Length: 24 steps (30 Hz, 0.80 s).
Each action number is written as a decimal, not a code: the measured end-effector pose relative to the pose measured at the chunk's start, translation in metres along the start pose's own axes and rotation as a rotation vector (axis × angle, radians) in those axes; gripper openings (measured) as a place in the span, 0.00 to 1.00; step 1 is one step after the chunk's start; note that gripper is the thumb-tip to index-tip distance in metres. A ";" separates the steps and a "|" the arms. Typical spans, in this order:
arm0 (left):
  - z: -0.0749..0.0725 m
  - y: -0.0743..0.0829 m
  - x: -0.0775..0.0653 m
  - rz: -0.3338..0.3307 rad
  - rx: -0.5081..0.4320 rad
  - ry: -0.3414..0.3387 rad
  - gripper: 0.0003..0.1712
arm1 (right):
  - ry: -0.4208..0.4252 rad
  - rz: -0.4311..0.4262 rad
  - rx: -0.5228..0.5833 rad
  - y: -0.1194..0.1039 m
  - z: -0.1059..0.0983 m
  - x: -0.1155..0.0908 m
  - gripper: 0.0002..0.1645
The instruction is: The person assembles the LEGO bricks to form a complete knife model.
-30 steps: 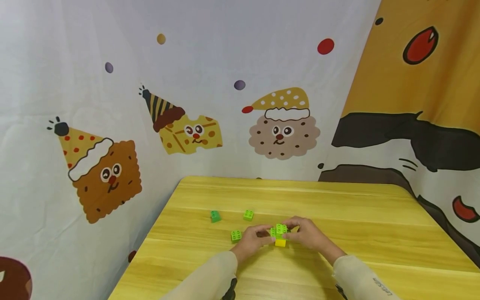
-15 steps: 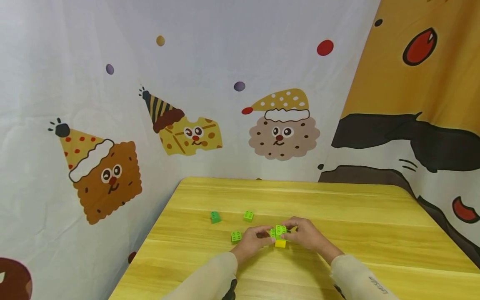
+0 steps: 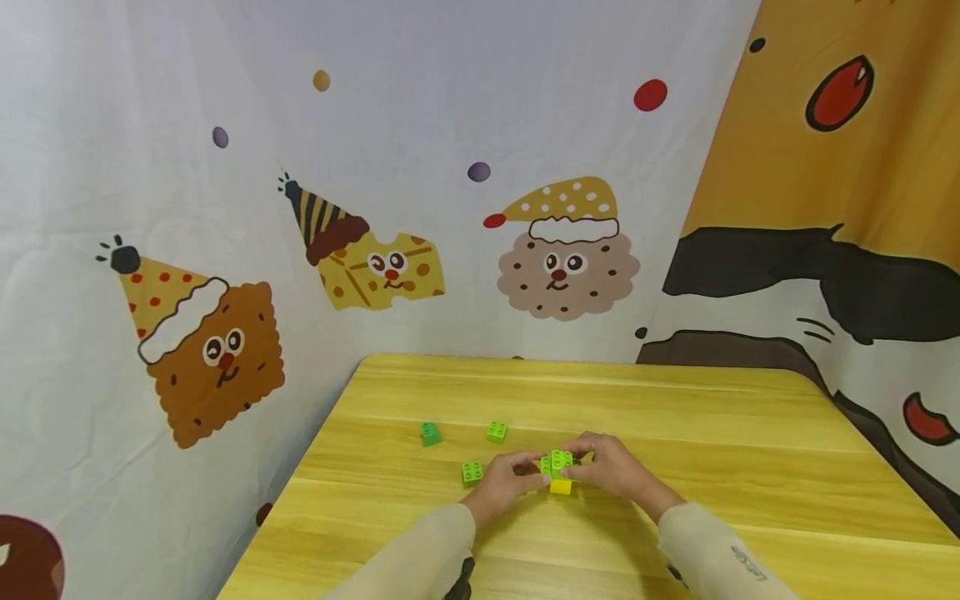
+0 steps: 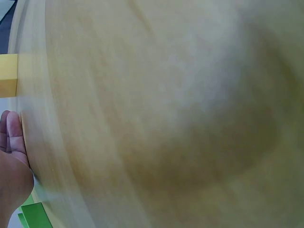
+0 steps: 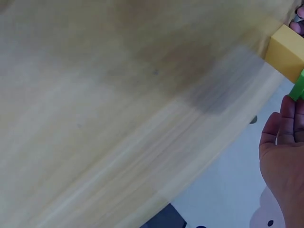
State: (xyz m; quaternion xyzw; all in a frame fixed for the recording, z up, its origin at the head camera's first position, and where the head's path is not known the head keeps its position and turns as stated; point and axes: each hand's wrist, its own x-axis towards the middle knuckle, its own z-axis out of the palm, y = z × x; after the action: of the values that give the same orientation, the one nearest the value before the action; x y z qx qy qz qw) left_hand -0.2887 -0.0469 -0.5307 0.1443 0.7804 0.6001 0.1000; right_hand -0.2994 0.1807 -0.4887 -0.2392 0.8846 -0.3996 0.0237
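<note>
A small stack of toy building bricks stands between the two hands in the head view. Its base is a yellow brick [image 3: 561, 486], and a light green brick [image 3: 562, 460] sits on top. Another light green brick [image 3: 546, 465] shows at the stack's left side, between thumb and fingers of my left hand [image 3: 508, 483]. From the right, my right hand [image 3: 611, 468] pinches the top green brick, thumb in front and fingers behind. The right wrist view shows the yellow brick [image 5: 286, 53] beyond the fingertips, with a green brick [image 5: 298, 89] touching them. The exact joints are hidden by fingers.
Loose bricks lie on the wooden table [image 3: 675, 408]: a light green one [image 3: 472, 474] just left of my left hand, another light green one [image 3: 497, 432] farther back, and a darker green one [image 3: 431, 433] at far left. A printed curtain [image 3: 420, 125] hangs behind the table.
The right forearm has shifted very slightly to the left. Both hands otherwise keep their places at the stack, and the loose bricks have not moved.
</note>
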 end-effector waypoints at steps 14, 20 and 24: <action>-0.001 0.000 0.001 -0.013 0.009 -0.002 0.25 | 0.030 0.127 0.141 0.007 0.007 -0.004 0.21; 0.001 0.002 -0.002 0.000 0.010 0.016 0.24 | 0.061 0.156 0.165 0.004 0.010 -0.006 0.21; -0.001 0.002 -0.001 -0.003 0.005 0.000 0.24 | 0.065 0.157 0.178 0.004 0.011 -0.007 0.21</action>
State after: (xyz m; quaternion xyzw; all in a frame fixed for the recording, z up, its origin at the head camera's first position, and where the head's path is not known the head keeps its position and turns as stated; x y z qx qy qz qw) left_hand -0.2882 -0.0473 -0.5291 0.1437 0.7819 0.5982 0.1007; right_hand -0.2922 0.1788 -0.4998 -0.1530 0.8619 -0.4811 0.0473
